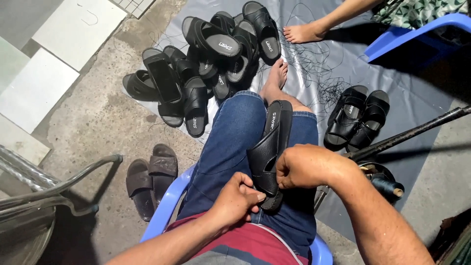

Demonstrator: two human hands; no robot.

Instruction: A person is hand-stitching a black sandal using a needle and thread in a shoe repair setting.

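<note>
— Where is the black leather slip-on sandal [271, 149]?
— On its edge across the lap, on the blue-jeaned thighs [230, 142]. Its long axis runs away from the body, toe end toward the bare foot [275, 76].
— And the hands?
— The left hand [238, 198] pinches the near end, fingers together; the right hand [304, 166] is clamped over the strap.

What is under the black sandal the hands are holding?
The black sandal rests on the person's lap in blue jeans. Left hand and right hand grip it; its sole side is hidden.
</note>
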